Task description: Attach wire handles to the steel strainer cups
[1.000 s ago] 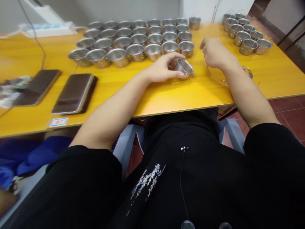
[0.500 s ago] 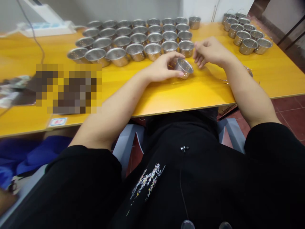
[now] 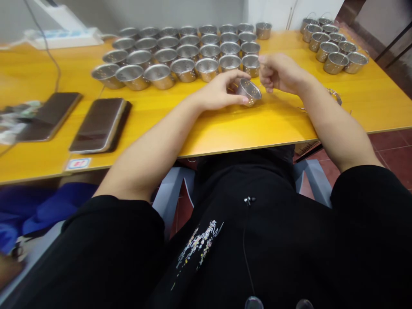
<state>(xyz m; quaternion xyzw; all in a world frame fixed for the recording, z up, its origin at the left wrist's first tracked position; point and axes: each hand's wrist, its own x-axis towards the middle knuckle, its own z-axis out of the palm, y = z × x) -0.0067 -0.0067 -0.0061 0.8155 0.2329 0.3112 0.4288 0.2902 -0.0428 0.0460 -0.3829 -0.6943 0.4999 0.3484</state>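
Note:
My left hand [image 3: 220, 92] is closed round a small perforated metal basket [image 3: 251, 91], tilted with its open mouth toward the right, just above or on the yellow table. Just right of it, my right hand [image 3: 280, 74] has its fingers curled and the thumb against the forefinger. Whatever it may pinch is too thin or hidden to make out. Bent metal wire pieces [image 3: 335, 96] lie by my right forearm, which partly covers them.
Rows of similar metal baskets [image 3: 160, 77] stand behind my left hand. At the far right is another group [image 3: 335, 63], some with wire handles raised. Two phones, one a dark phone [image 3: 98, 124], lie on the left. A white power strip [image 3: 69, 37] sits behind them.
My right hand has shifted slightly left and its fingers have curled in more tightly. My left hand and the basket stay nearly in place.

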